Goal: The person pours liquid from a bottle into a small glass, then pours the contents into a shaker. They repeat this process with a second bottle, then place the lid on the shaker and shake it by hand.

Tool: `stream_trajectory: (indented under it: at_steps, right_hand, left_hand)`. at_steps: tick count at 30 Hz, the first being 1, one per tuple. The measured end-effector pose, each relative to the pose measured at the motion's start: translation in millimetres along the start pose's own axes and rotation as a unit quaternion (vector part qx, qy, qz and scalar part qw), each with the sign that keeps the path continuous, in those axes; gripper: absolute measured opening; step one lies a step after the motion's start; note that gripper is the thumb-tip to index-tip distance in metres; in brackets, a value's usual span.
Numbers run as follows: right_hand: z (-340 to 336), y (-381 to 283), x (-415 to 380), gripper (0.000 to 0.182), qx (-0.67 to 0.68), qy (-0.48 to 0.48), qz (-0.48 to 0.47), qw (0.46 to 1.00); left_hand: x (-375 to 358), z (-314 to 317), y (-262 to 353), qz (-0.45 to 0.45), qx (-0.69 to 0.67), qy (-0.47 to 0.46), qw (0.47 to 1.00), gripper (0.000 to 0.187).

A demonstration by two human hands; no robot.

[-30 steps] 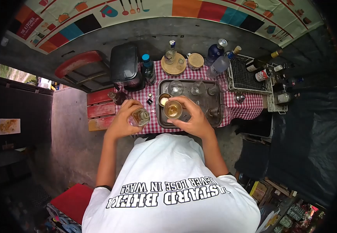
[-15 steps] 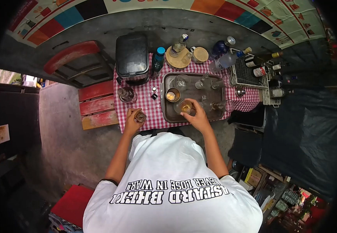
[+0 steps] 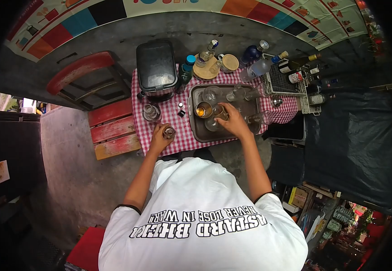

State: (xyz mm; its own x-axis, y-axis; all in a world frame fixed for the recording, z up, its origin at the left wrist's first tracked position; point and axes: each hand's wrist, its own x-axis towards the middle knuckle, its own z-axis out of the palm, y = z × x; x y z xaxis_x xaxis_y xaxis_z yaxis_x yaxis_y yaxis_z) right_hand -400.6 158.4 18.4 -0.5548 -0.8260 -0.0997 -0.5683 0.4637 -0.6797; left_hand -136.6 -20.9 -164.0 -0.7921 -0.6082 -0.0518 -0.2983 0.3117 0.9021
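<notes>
My right hand (image 3: 234, 122) grips a small drinking glass (image 3: 219, 113) and tips it left over the rim of a cup (image 3: 203, 109). Amber liquid shows inside that cup, which stands at the left side of a brown tray (image 3: 196, 131). Below the tilted glass sits a clear glass (image 3: 211, 124), partly covered by my fingers. At the table's near left edge, my left hand (image 3: 160, 141) is closed around a small glass bottle (image 3: 169, 132), seen from above. A clear glass decanter (image 3: 151, 113) stands just beyond it.
Several clear glasses (image 3: 234, 94) stand on the tray. Behind are a black lidded bin (image 3: 156, 65), a teal-capped bottle (image 3: 186, 72) and round wooden boards (image 3: 229, 63). A wire rack (image 3: 284, 86) with bottles is at right. Two small caps (image 3: 181, 113) lie on the checked cloth (image 3: 173, 148).
My right hand has moved up with the glass and tilted it toward the cup. More amber liquid shows in the cup. My left hand still holds the bottle; the view has shifted slightly.
</notes>
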Motion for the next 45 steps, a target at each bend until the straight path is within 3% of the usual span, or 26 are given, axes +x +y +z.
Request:
stream_trajectory:
  at_steps: [23, 32, 39, 45]
  right_hand:
    - [-35.8, -37.3, 41.4, 0.064, -0.180, -0.099, -0.035, 0.978]
    - [-4.9, -24.0, 52.3, 0.065, -0.228, -0.169, -0.020, 0.959]
    - [15.2, 6.6, 40.8, 0.061, -0.146, -0.105, -0.017, 0.984]
    - [49.6, 17.6, -7.9, 0.053, 0.034, 0.016, 0.041, 0.998]
  left_hand:
    - [6.2, -3.4, -11.8, 0.009, -0.007, -0.034, 0.999, 0.064]
    - [6.9, -4.5, -13.8, 0.003, 0.009, -0.046, 0.999, 0.068]
    - [8.2, -3.8, -17.3, 0.010, -0.011, -0.051, 0.999, 0.066]
    - [9.2, -4.0, -16.2, -0.001, -0.004, -0.058, 0.998, 0.065]
